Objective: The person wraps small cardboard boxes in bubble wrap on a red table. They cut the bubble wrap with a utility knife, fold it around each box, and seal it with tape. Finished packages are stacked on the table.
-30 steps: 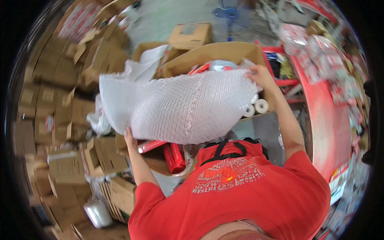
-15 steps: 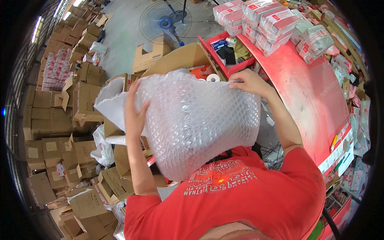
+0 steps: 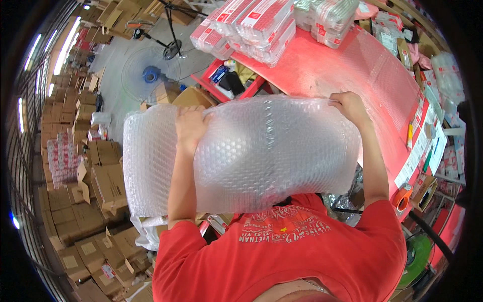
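A wide sheet of clear bubble wrap (image 3: 282, 151) hangs stretched in front of my chest, between my two hands. My left hand (image 3: 192, 127) grips its upper edge left of the middle, fingers curled over the top. Beyond that hand the wrap continues to the left and bends back in a fold. My right hand (image 3: 349, 106) pinches the upper right corner, thumb and fingers closed on it. The sheet's lower edge falls near my shirt.
A red table (image 3: 322, 70) curves along the right, bearing stacked bubble-wrapped packs (image 3: 251, 25), a yellow cutter (image 3: 409, 136) and a tape dispenser (image 3: 401, 198). A red drawer (image 3: 246, 89) stands out from it. Ahead is a blue fan (image 3: 151, 74); cardboard boxes (image 3: 108, 183) crowd the left.
My left hand has gone from flat and open against the wrap to gripping its top edge. The sheet is stretched wider, my right hand has moved right, and the view has turned rightward.
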`<act>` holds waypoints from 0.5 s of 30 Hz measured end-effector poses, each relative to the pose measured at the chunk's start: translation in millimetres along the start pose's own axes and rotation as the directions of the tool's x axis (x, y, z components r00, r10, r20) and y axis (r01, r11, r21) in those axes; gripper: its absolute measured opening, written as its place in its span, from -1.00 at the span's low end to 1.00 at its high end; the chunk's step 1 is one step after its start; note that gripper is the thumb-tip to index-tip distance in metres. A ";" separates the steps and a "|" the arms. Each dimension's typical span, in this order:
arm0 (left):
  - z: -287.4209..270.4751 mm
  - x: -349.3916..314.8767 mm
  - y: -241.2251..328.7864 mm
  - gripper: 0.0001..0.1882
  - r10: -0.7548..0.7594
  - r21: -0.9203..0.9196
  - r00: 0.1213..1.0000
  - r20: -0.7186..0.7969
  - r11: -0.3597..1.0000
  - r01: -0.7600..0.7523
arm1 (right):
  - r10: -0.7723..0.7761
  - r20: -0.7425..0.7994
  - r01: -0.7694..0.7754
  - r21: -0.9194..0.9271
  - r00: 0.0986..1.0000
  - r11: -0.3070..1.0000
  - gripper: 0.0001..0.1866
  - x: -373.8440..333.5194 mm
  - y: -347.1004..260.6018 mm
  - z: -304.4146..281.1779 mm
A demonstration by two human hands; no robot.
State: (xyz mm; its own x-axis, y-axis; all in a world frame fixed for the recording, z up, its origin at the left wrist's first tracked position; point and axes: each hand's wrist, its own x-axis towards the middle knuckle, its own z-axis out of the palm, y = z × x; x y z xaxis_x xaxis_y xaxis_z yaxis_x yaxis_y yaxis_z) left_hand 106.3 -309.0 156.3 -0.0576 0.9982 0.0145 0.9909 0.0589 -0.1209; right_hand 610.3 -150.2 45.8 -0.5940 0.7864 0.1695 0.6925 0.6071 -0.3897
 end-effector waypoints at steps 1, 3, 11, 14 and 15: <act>-10.5 4.4 3.1 -0.63 -0.014 0.047 0.998 -0.060 0.999 0.017 | 0.073 0.033 -0.073 0.004 0.997 0.997 -0.81 -6.3 9.5 0.3; -24.1 11.9 2.3 -0.61 -0.004 -0.086 0.999 0.049 0.996 0.008 | 0.194 -0.009 -0.194 0.010 0.981 0.981 -0.82 -14.7 22.2 -1.5; 22.2 32.3 12.3 -0.77 0.137 -0.615 0.985 -0.102 0.770 -0.170 | -0.071 -0.365 0.065 -0.029 0.928 0.997 -0.56 49.3 -97.9 -14.6; 36.7 39.3 23.7 -0.81 0.165 -0.740 0.980 -0.110 0.644 -0.191 | -0.219 -0.341 0.309 0.235 0.914 0.922 -0.50 110.0 -202.9 12.9; 40.0 40.3 20.8 -0.81 0.100 -0.765 0.989 -0.105 0.628 -0.145 | -0.156 -0.096 0.174 0.228 0.983 0.958 -0.52 124.8 -231.2 22.2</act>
State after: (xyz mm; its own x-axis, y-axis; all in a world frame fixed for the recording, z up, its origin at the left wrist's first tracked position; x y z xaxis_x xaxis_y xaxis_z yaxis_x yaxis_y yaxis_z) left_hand 119.8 -267.2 114.7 0.0545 0.9928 0.1069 0.7232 -0.1131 0.6813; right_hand 366.9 -195.0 136.9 -0.6524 0.6895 0.3145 0.4667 0.6926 -0.5500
